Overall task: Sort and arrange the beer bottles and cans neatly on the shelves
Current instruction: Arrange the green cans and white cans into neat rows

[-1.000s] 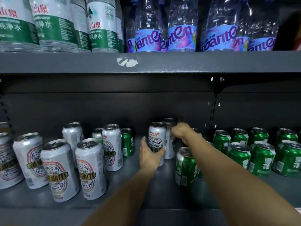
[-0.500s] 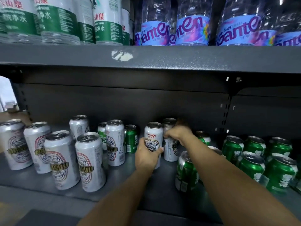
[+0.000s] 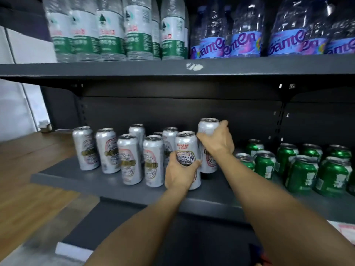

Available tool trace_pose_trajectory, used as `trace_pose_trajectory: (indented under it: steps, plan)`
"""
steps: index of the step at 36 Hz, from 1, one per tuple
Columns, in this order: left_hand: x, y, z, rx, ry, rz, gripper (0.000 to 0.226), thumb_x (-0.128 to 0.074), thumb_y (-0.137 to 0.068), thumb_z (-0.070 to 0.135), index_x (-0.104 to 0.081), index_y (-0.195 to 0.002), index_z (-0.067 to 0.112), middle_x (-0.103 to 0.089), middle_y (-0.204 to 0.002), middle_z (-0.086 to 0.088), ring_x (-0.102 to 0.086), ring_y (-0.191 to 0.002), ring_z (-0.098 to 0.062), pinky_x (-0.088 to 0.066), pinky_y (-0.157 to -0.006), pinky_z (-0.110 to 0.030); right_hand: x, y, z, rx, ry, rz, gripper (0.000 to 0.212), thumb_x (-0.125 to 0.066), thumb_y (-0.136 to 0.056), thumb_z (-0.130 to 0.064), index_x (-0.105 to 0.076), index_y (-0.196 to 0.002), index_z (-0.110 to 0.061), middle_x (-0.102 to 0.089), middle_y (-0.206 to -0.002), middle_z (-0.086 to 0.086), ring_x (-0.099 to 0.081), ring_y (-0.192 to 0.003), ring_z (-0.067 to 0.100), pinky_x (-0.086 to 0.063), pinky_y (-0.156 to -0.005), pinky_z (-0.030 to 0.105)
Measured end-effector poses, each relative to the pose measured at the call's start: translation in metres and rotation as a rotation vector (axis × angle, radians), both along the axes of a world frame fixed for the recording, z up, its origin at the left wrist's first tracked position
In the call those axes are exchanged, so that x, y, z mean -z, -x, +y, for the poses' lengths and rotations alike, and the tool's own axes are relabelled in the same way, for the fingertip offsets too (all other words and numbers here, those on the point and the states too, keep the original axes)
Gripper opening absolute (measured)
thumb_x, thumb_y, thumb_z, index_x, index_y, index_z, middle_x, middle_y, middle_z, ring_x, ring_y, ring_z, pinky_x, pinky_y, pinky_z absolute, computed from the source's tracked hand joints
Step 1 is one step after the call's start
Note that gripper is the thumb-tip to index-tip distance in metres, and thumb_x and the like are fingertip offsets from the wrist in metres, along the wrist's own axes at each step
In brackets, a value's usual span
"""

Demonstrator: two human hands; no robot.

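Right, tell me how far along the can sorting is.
Mostly grouped: silver cans stand at the left of the lower shelf, green cans at the right. In hand: the left hand grips one silver can and the right hand grips another. Left: set those two down and straighten the uneven rows.

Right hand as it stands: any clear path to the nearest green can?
Probably not at once. The right hand grips a raised silver can and would have to put it down first. Otherwise the way looks free: the nearest green can stands just right of that forearm, with nothing between them.
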State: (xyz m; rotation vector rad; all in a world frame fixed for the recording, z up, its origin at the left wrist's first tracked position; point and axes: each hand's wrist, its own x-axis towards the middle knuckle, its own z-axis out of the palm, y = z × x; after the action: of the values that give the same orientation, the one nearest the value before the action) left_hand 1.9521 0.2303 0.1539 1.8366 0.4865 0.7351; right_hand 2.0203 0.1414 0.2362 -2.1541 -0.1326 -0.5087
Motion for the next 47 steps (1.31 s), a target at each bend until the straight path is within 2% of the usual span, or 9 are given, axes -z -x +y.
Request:
trace_pose_trajectory:
  steps: [6, 10, 19, 25, 28, 32, 37, 40, 47]
  plan:
    - [-0.003, 0.074, 0.032, 0.011, -0.07, 0.041, 0.07, -0.077, -0.068, 0.055, -0.048, -0.127, 0.031, -0.064, -0.117, 0.007, -0.06, -0.109, -0.02, -0.049, -0.091, -0.036, 0.012, 0.071, 0.025, 0.064, 0.02, -0.152, 0.062, -0.069, -0.072, -0.054, -0.043, -0.107, -0.011, -0.059, -0.113, 0.011, -0.055, -0.108, 0.034, -0.045, -0.088, 0.042]
    - [-0.003, 0.115, 0.065, -0.044, -0.037, 0.025, 0.059, -0.077, -0.068, 0.052, -0.05, -0.116, 0.03, -0.064, -0.11, 0.007, -0.061, -0.103, -0.02, -0.049, -0.085, -0.034, 0.016, 0.113, 0.057, -0.002, 0.016, -0.179, 0.054, -0.068, -0.073, -0.053, -0.035, -0.098, -0.018, -0.06, -0.107, 0.008, -0.055, -0.104, 0.031, -0.042, -0.086, 0.04]
    - [0.001, 0.169, 0.165, -0.218, -0.011, 0.006, 0.06, -0.08, -0.068, 0.046, -0.054, -0.118, 0.023, -0.054, -0.109, -0.001, -0.059, -0.101, -0.023, -0.045, -0.08, -0.032, 0.03, 0.164, 0.16, -0.17, 0.024, -0.156, 0.056, -0.068, -0.073, -0.056, -0.036, -0.102, -0.02, -0.061, -0.105, 0.003, -0.059, -0.097, 0.029, -0.046, -0.075, 0.037]
    - [-0.007, 0.164, 0.235, -0.31, -0.033, -0.004, 0.061, -0.08, -0.071, 0.042, -0.053, -0.12, 0.018, -0.047, -0.108, -0.004, -0.057, -0.102, -0.027, -0.045, -0.084, -0.033, 0.033, 0.161, 0.23, -0.251, 0.034, -0.181, 0.067, -0.068, -0.072, -0.056, -0.039, -0.119, -0.018, -0.06, -0.109, 0.001, -0.059, -0.099, 0.026, -0.048, -0.076, 0.036]
    - [-0.011, 0.151, 0.271, -0.334, -0.054, -0.06, 0.066, -0.083, -0.069, 0.042, -0.054, -0.122, 0.015, -0.049, -0.113, -0.009, -0.058, -0.102, -0.03, -0.049, -0.089, -0.039, 0.033, 0.151, 0.26, -0.281, 0.018, -0.202, 0.06, -0.069, -0.074, -0.054, -0.039, -0.113, -0.02, -0.06, -0.105, 0.0, -0.059, -0.097, 0.025, -0.044, -0.071, 0.034]
    - [-0.018, 0.137, 0.312, -0.353, -0.083, -0.063, 0.067, -0.083, -0.07, 0.039, -0.053, -0.125, 0.015, -0.048, -0.115, -0.01, -0.055, -0.105, -0.029, -0.044, -0.087, -0.035, 0.03, 0.137, 0.297, -0.294, 0.028, -0.176, 0.058, -0.07, -0.075, -0.054, -0.04, -0.112, -0.021, -0.059, -0.109, 0.0, -0.059, -0.1, 0.026, -0.039, -0.068, 0.032]
    - [-0.018, 0.121, 0.355, -0.364, -0.04, -0.05, 0.066, -0.083, -0.072, 0.037, -0.053, -0.126, 0.014, -0.048, -0.117, -0.01, -0.055, -0.107, -0.03, -0.039, -0.084, -0.03, 0.032, 0.128, 0.333, -0.318, 0.093, -0.119, 0.059, -0.07, -0.077, -0.055, -0.04, -0.114, -0.022, -0.062, -0.109, -0.001, -0.062, -0.099, 0.029, -0.04, -0.068, 0.032]
    - [-0.016, 0.114, 0.375, -0.352, -0.046, -0.021, 0.068, -0.083, -0.072, 0.036, -0.051, -0.128, 0.013, -0.047, -0.119, -0.012, -0.055, -0.108, -0.031, -0.043, -0.087, -0.034, 0.033, 0.127, 0.349, -0.299, 0.112, -0.086, 0.06, -0.071, -0.077, -0.055, -0.04, -0.116, -0.02, -0.063, -0.11, 0.0, -0.062, -0.101, 0.029, -0.042, -0.069, 0.033]
    - [-0.01, 0.103, 0.412, -0.267, -0.08, 0.028, 0.071, -0.085, -0.07, 0.035, -0.052, -0.127, 0.008, -0.048, -0.119, -0.015, -0.056, -0.108, -0.034, -0.046, -0.089, -0.04, 0.038, 0.125, 0.375, -0.197, 0.137, -0.069, 0.082, -0.072, -0.077, -0.055, -0.034, -0.14, -0.018, -0.053, -0.132, 0.004, -0.058, -0.114, 0.029, -0.047, -0.081, 0.035]
